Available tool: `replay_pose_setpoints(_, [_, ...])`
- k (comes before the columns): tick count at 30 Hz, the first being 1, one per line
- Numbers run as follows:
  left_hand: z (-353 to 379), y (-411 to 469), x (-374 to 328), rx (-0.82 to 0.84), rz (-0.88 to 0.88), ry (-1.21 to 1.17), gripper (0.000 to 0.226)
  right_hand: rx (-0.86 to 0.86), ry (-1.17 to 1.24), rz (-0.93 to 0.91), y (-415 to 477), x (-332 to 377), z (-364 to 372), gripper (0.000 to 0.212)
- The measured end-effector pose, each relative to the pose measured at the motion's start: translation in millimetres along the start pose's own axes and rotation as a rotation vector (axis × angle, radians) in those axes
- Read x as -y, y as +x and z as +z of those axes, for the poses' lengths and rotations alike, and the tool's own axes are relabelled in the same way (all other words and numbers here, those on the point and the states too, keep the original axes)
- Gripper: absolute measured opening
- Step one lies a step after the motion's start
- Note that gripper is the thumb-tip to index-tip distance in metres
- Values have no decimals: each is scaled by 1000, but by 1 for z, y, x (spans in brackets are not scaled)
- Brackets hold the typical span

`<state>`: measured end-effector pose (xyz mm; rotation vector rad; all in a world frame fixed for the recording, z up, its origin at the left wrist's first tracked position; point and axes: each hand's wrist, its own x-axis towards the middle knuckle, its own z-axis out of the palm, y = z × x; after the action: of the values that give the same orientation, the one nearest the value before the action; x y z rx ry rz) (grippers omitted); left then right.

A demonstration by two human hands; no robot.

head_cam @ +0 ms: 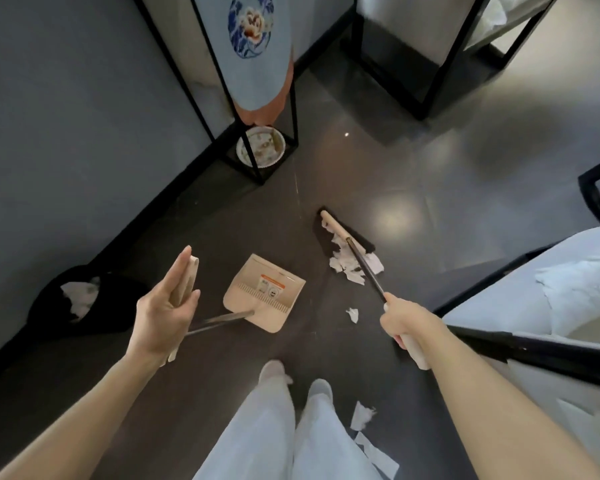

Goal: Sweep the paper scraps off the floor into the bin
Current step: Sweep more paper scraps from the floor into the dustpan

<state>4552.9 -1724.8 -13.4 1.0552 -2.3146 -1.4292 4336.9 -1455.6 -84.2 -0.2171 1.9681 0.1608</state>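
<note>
A beige dustpan [264,292] stands flat on the dark floor, its mouth facing away from me. My left hand [165,306] holds its upright handle, the beige grip lying between my thumb and my straight fingers. My right hand [404,323] grips the broom handle. The black broom head [343,233] rests on the floor to the right of the dustpan, against a pile of white paper scraps [347,266]. One small scrap [352,315] lies between pan and hand. More scraps [362,415] lie by my right foot. The black bin [49,306], with paper inside, stands against the left wall.
A black metal stand [293,109] holding a patterned plate [260,147] rises beyond the dustpan. Another black frame [420,109] stands at the back right. A white bed [551,289] with a black rail borders my right. My legs in pale trousers [274,427] are below.
</note>
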Motion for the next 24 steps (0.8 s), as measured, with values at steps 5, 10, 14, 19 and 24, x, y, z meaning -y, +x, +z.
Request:
replay_pose_setpoints(5, [-4,-45,14,-11,4,60,77,32,-79,-19,-20,-18,32,99])
replay_pose_setpoints(10, [-15,-99,31,-31,27,105,74,82,-138,-46,-53,-20,95,86])
replay_pose_setpoints(14, [-26,-153,51,8,49,96,75,108,-17,-23,-90,-25,167,86])
replay_pose_setpoints(19, [-38,-224,75,67,54,11,75,139,190,15,-134,-44,253,92])
replay_pose_setpoints(24, [-40,-286,92,114,8,-65,72,51,220,-66,-172,-72,269,76])
